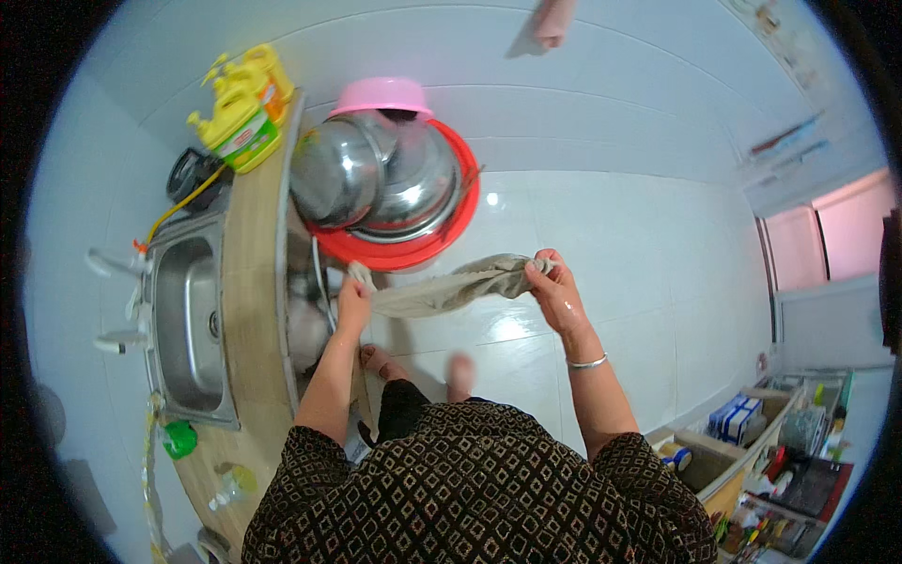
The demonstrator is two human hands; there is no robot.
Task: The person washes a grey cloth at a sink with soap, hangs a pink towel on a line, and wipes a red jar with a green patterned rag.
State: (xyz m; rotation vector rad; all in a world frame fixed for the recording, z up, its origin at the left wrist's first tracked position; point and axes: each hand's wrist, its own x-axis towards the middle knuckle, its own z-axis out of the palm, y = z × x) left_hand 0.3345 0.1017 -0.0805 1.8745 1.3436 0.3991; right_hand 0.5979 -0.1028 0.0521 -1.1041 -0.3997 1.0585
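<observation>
A damp-looking grey-beige cloth point(451, 287) is stretched between my two hands over the tiled floor. At its left end my left hand point(354, 304) is closed on a bunched part of the cloth. The other end is gripped by my right hand point(554, 292), which has wet spots on its back and a silver bangle point(587, 362) at the wrist. Just beyond the cloth stands a red basin point(468, 201) holding metal bowls point(416, 183), with a pink basin point(380, 95) behind them.
On my left runs a wood-look counter point(254, 282) with a steel sink point(187, 317), a faucet point(113, 263) and yellow jugs point(243, 116). A green object point(180, 439) lies near the sink. Open drawers point(726, 465) with boxes and utensils are at lower right.
</observation>
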